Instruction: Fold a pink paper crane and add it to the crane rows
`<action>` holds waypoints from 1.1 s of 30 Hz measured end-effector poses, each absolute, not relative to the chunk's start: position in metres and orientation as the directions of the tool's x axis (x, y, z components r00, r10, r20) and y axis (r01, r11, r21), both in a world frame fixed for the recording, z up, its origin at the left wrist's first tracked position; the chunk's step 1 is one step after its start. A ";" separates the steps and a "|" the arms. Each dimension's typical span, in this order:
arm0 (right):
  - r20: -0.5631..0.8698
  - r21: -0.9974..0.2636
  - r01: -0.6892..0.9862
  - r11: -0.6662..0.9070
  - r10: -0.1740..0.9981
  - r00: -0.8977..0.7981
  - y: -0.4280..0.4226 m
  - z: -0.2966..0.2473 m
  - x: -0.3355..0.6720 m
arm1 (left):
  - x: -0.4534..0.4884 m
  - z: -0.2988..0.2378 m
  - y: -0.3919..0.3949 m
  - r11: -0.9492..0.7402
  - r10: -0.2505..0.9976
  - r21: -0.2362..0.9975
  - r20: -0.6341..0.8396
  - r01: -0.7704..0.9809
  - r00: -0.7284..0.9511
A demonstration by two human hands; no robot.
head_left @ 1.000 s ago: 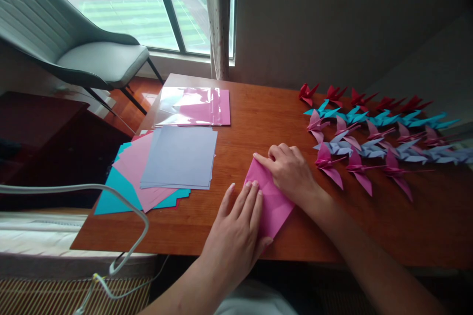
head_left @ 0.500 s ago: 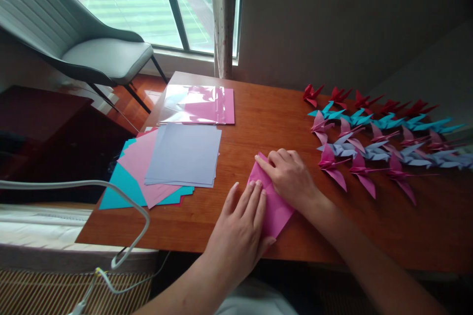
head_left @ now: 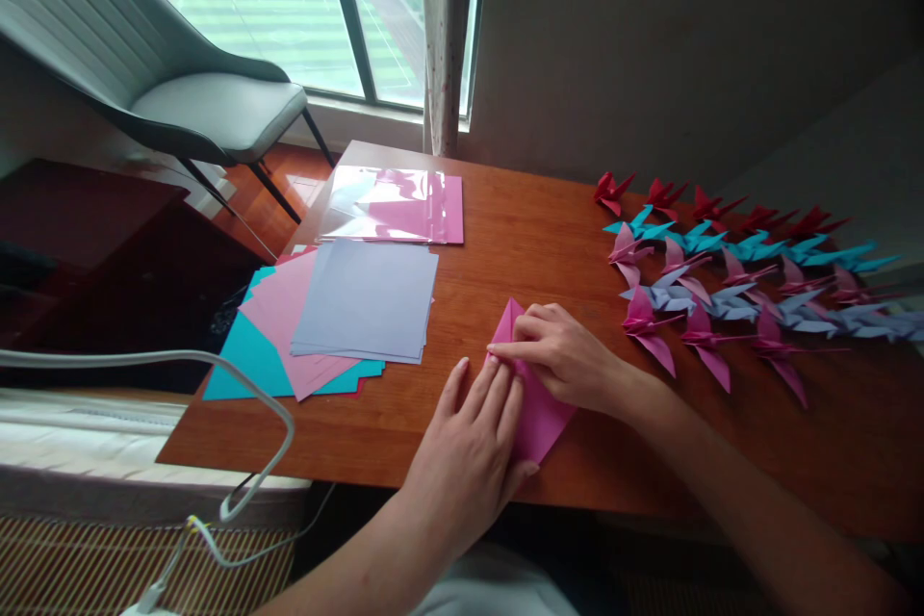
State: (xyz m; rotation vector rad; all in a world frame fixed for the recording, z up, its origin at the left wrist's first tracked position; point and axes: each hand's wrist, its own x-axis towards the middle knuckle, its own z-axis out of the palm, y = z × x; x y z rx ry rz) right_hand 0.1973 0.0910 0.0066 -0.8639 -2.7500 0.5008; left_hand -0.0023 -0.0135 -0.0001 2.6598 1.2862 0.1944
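A folded magenta paper (head_left: pixel 538 414) lies on the wooden table (head_left: pixel 526 241) near its front edge. My left hand (head_left: pixel 473 443) rests flat on the paper's lower left part, fingers stretched out and close together. My right hand (head_left: pixel 559 356) lies across the paper's upper part, forefinger pointing left along a fold, the other fingers curled. The paper's top corner (head_left: pixel 509 316) sticks out beyond the right hand.
A stack of lilac, pink and teal sheets (head_left: pixel 339 318) lies at the left, with a clear sleeve of pink paper (head_left: pixel 394 207) behind it. Rows of folded paper cranes (head_left: pixel 729 279) fill the right side. A grey chair (head_left: pixel 180 87) stands by the window; a white cable (head_left: pixel 252 462) hangs at the front left.
My right forefinger has slid left and down along the fold, leaving the paper's top corner uncovered. My left hand has stayed flat on the paper. The view has shifted slightly.
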 end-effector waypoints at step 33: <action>-0.084 -0.410 0.692 0.594 0.731 -0.677 0.141 0.025 0.162 | -0.001 0.002 -0.011 -0.621 0.777 0.214 0.042 0.754 0.628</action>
